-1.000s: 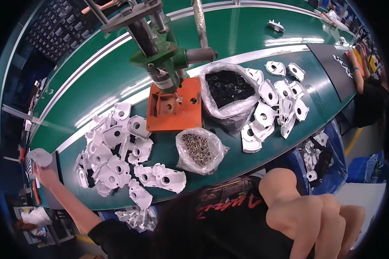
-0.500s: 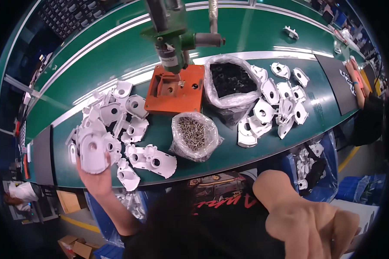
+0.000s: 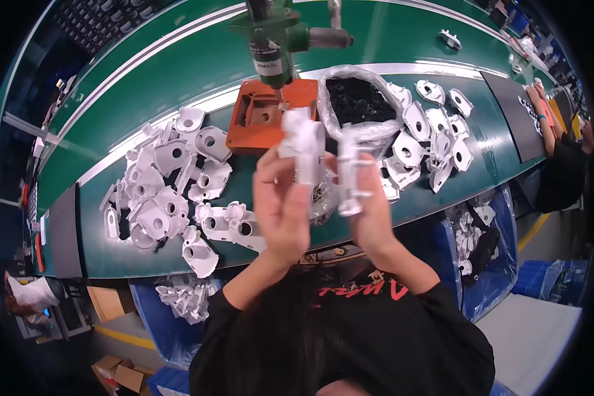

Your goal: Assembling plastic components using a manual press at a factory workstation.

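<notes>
In front of my chest I hold up two white plastic housing halves, side by side with a gap between them. My left hand is closed round the left housing half, a bulky piece slightly blurred by motion. Gripped in my right hand is a narrower-looking housing half, seen nearly edge-on with small pegs pointing sideways. Just behind my hands, a clear bag of screws is mostly hidden. Beyond the parts stands an orange fixture block, under a green screwdriving head.
A heap of white housings covers the left of the green bench; another group lies right. A bag of black parts stands beside the fixture. Blue bins hang below the bench edge. A co-worker's arm is far right.
My left hand has brought a housing half from the left heap to the middle. My right hand has risen from the lower right and now holds another half beside it.
</notes>
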{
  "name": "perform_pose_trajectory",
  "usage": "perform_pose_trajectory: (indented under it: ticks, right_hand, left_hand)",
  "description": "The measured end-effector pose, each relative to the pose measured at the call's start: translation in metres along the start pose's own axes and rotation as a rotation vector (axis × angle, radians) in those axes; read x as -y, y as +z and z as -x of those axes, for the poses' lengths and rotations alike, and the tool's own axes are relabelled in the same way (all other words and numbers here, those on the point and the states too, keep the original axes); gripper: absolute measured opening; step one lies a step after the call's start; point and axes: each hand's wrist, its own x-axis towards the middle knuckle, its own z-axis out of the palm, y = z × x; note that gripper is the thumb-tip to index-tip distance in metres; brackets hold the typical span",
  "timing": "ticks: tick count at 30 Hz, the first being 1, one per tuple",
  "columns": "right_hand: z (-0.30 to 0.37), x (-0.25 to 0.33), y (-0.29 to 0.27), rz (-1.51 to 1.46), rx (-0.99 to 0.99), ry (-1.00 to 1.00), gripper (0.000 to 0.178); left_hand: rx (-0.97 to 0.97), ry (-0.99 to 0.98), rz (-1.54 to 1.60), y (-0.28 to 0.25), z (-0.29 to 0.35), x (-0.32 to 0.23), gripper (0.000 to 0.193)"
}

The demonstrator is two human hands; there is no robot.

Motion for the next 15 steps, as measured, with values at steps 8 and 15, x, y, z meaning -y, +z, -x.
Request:
perform_pose_trajectory:
  ticks: [8,15]
  right_hand:
    - [0.0,-0.003,0.001,-0.072,0.153,0.061,0.043]
    - [-0.001,-0.007,0.004,-0.076,0.11,0.008,0.039]
  left_hand:
    - [0.066,0.162,-0.088,0.019,0.011,0.011,0.034]
    - [0.1,0.176,-0.285,0.018,0.021,0.02,0.027]
